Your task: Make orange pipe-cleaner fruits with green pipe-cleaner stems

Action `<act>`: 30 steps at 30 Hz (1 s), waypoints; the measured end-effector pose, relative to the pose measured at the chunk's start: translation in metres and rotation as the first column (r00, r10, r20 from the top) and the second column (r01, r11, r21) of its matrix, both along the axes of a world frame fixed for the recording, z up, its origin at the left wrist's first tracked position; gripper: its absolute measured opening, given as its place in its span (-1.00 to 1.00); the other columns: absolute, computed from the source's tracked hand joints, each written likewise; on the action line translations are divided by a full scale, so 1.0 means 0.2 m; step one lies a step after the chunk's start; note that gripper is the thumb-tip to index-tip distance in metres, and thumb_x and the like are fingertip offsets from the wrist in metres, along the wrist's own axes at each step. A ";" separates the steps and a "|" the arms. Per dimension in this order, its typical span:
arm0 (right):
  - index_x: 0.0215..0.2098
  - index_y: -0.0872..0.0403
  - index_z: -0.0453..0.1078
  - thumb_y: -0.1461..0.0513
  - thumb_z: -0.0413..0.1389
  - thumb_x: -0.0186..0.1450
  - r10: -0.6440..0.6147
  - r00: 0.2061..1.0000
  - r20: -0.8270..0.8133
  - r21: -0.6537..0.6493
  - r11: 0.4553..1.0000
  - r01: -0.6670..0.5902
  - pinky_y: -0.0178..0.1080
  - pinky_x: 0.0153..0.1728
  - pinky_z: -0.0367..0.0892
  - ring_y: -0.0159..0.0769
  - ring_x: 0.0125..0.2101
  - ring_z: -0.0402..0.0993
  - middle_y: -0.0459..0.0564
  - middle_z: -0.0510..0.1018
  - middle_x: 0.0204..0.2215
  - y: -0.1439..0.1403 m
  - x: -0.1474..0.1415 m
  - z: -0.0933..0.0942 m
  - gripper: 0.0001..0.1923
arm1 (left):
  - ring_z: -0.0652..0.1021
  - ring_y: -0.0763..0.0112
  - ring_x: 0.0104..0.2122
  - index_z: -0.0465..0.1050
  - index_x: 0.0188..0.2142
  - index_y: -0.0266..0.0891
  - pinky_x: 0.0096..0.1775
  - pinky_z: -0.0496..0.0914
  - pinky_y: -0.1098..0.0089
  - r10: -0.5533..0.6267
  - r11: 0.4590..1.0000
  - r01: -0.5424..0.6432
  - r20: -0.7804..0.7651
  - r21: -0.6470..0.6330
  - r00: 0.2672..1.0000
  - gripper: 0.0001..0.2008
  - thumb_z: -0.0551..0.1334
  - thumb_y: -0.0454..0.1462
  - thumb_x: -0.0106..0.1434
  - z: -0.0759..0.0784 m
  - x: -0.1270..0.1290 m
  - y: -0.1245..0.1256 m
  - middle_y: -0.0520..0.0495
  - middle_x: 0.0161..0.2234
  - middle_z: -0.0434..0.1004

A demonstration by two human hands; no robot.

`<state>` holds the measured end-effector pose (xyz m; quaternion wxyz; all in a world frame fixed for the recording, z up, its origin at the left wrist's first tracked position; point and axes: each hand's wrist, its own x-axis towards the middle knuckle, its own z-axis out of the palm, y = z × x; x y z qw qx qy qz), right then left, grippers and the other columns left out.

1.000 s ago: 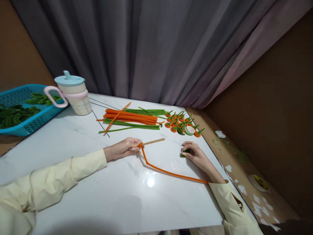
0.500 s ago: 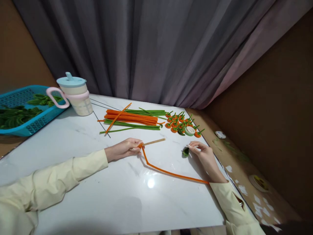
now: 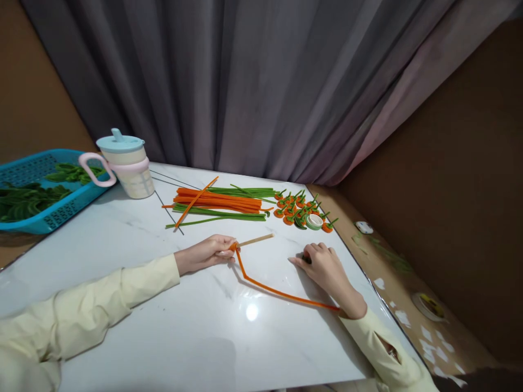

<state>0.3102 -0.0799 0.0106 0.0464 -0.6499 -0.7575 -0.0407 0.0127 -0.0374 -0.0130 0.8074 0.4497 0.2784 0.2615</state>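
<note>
Head view: we see the orange pipe cleaner [image 3: 278, 292] lying on the white marble table [image 3: 163, 326]. It is fuzzy and thin, with one sharp kink near its left end. From the kink it runs long and nearly straight toward the right wrist, and its far end goes under that sleeve. Its short leg climbs to a wooden stick [image 3: 256, 239], with a small orange coil where they meet.

Left hand [image 3: 208, 253] rests on the table, fingers [image 3: 224, 251] pinched together on the stick at the coil. The stick's free end points right and away, lying flat.

Right hand [image 3: 324, 267] is palm down, fingers curled in over a small dark green piece [image 3: 307, 260]. Only a sliver of that piece shows, so we cannot tell whether it is gripped or just covered.

Behind the hands: a bundle of orange and green pipe cleaners [image 3: 223, 202], a cluster of small orange-and-green pieces [image 3: 294, 206], and a tape roll [image 3: 314, 221] touching that cluster. A lidded cup [image 3: 128, 166] stands at far left, beside a blue basket [image 3: 41, 209] holding green leaves.

Versus half a second ago: the green piece lay exposed with the right fingertips beside it; now the hand covers it and sits slightly left. Left hand, stick and kink are unchanged. The scene sits a bit lower in view.
</note>
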 end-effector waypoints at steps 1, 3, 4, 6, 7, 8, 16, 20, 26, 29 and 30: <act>-0.49 0.12 0.35 0.14 0.07 0.26 -0.002 0.999 0.038 -0.013 1.000 0.002 -0.17 -0.30 0.12 -0.10 -0.31 0.35 0.10 0.52 -0.43 0.00 -0.02 0.00 -0.76 | 0.14 0.57 -0.59 0.23 -0.58 -0.27 -0.25 0.25 0.43 0.002 1.000 -0.002 -0.001 -0.001 1.000 -0.81 0.26 -0.33 0.05 0.00 0.00 0.00 0.18 -0.64 0.07; -0.50 0.12 0.36 0.29 0.04 0.26 0.000 0.999 0.046 -0.029 1.000 0.001 -0.20 -0.30 0.12 -0.12 -0.29 0.36 0.08 0.52 -0.42 0.01 -0.03 -0.01 -0.82 | 0.15 0.57 -0.58 0.23 -0.57 -0.27 -0.23 0.26 0.42 0.004 1.000 -0.004 -0.004 -0.004 1.000 -0.81 0.26 -0.32 0.05 0.00 0.00 0.00 0.17 -0.64 0.08; -0.50 0.12 0.36 0.34 0.03 0.25 0.002 0.999 0.038 -0.033 0.999 -0.001 -0.22 -0.31 0.13 -0.14 -0.29 0.37 0.07 0.52 -0.43 0.02 -0.02 -0.01 -0.83 | 0.15 0.57 -0.58 0.23 -0.57 -0.27 -0.22 0.26 0.41 0.005 1.000 -0.005 -0.005 -0.005 1.000 -0.81 0.26 -0.32 0.05 0.01 0.00 0.00 0.18 -0.64 0.07; -0.49 0.12 0.36 0.38 0.01 0.24 -0.003 1.000 0.028 -0.037 0.999 0.004 -0.25 -0.31 0.15 -0.18 -0.30 0.38 0.06 0.52 -0.43 0.04 0.00 0.00 -0.82 | 0.14 0.57 -0.59 0.24 -0.56 -0.27 -0.21 0.27 0.40 0.007 1.000 -0.007 -0.005 -0.007 1.000 -0.81 0.26 -0.32 0.04 0.01 0.00 -0.01 0.18 -0.64 0.07; -0.48 0.13 0.36 0.38 0.01 0.25 -0.011 1.000 0.021 -0.035 0.999 0.012 -0.26 -0.31 0.16 -0.19 -0.31 0.38 0.06 0.52 -0.42 0.05 0.02 0.00 -0.82 | 0.13 0.58 -0.59 0.25 -0.56 -0.27 -0.21 0.27 0.40 0.008 1.000 -0.008 -0.005 -0.007 1.000 -0.82 0.26 -0.32 0.04 0.01 0.00 -0.01 0.18 -0.64 0.07; -0.46 0.13 0.37 0.37 0.00 0.25 -0.021 1.000 0.015 -0.029 0.999 0.021 -0.27 -0.30 0.17 -0.20 -0.31 0.39 0.06 0.53 -0.41 0.06 0.04 0.01 -0.83 | 0.12 0.58 -0.60 0.25 -0.56 -0.27 -0.22 0.27 0.40 0.008 1.000 -0.008 -0.004 -0.007 1.000 -0.82 0.26 -0.32 0.04 0.01 0.01 -0.01 0.18 -0.64 0.07; -0.45 0.10 0.34 0.14 -0.13 0.37 -0.094 0.995 0.019 -0.098 0.991 0.096 -0.30 -0.40 0.17 -0.23 -0.37 0.43 0.08 0.52 -0.43 0.13 0.14 0.12 -0.66 | 0.13 0.57 -0.59 0.22 -0.58 -0.26 -0.29 0.25 0.45 0.016 1.000 -0.016 -0.009 -0.005 1.000 -0.78 0.27 -0.30 0.04 0.01 0.01 -0.01 0.17 -0.64 0.07; -0.29 0.11 0.34 0.03 0.05 0.26 -0.144 0.987 0.065 -0.252 0.955 0.156 -0.33 -0.55 0.11 -0.24 -0.47 0.45 0.05 0.52 -0.46 0.16 0.14 0.08 -0.70 | 0.09 0.58 -0.61 0.22 -0.58 -0.26 -0.29 0.26 0.44 0.018 1.000 -0.018 -0.012 0.002 1.000 -0.78 0.29 -0.31 0.00 0.02 0.01 -0.01 0.19 -0.65 0.06; -0.02 0.17 0.25 0.26 0.07 0.27 -0.117 0.987 0.112 -0.326 0.934 0.147 -0.37 -0.44 0.25 -0.34 -0.36 0.46 0.04 0.53 -0.31 0.27 0.08 0.07 -0.69 | 0.08 0.59 -0.61 0.23 -0.59 -0.27 -0.34 0.24 0.47 0.033 0.999 -0.032 -0.022 0.015 0.999 -0.80 0.29 -0.33 -0.02 0.02 0.01 -0.02 0.19 -0.66 0.05; -0.02 0.17 0.26 0.22 0.05 0.32 -0.106 0.980 0.167 -0.309 0.938 0.154 -0.25 -0.30 0.36 -0.31 -0.29 0.45 0.04 0.49 -0.24 0.34 0.03 0.14 -0.71 | 0.07 0.60 -0.62 0.26 -0.57 -0.27 -0.38 0.23 0.48 0.031 0.999 -0.030 -0.020 0.020 0.999 -0.81 0.29 -0.32 -0.03 0.02 0.02 -0.02 0.20 -0.66 0.05; -0.03 0.16 0.28 0.19 0.04 0.33 -0.101 0.977 0.186 -0.301 0.941 0.154 -0.19 -0.26 0.38 -0.29 -0.26 0.45 0.03 0.47 -0.21 0.36 0.00 0.16 -0.72 | 0.07 0.59 -0.62 0.27 -0.55 -0.27 -0.39 0.22 0.48 0.028 0.999 -0.028 -0.019 0.022 0.999 -0.82 0.29 -0.32 -0.02 0.02 0.02 -0.02 0.20 -0.67 0.05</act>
